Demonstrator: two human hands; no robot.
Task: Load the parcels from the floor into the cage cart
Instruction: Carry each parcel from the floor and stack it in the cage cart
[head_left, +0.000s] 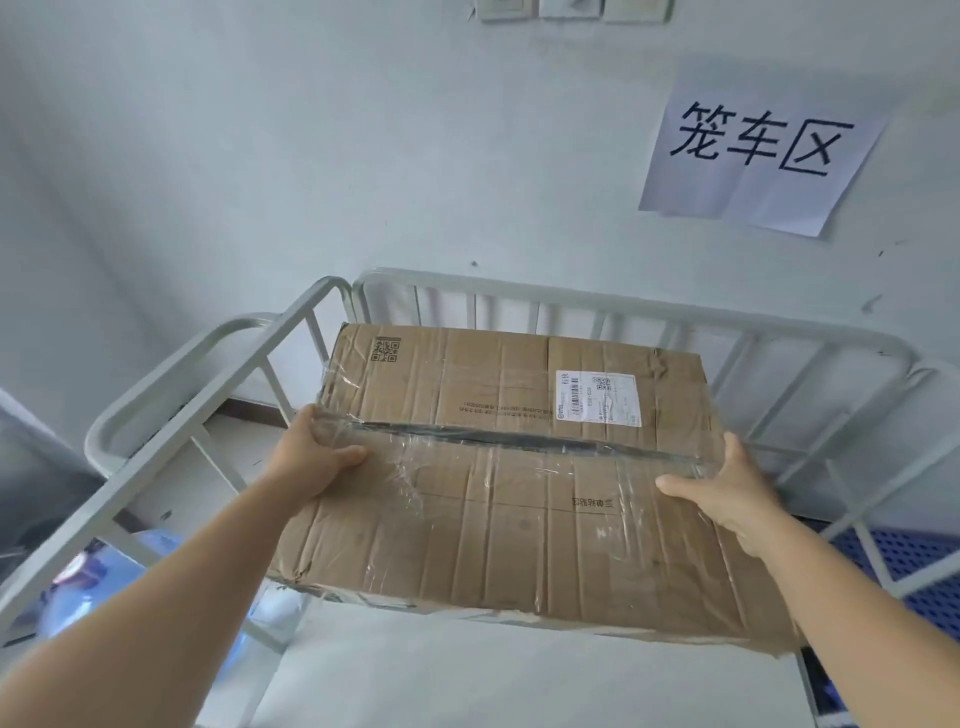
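— Cardboard, creased and wrapped in slick clear tape: the parcel (511, 467) was held above the cage cart (628, 306), inside its grey rails, not yet set down.

— And the hands?

— Left hand (317, 457) and right hand (737, 493) spread on opposite edges, thumbs on top, squeezing inward. Whether fingers reached underneath, I couldn't tell.

— So the risk?

— Palms might have slid on that tape, I judged, and the near end dropped. The torn right corner could also have caught a rail and tilted it
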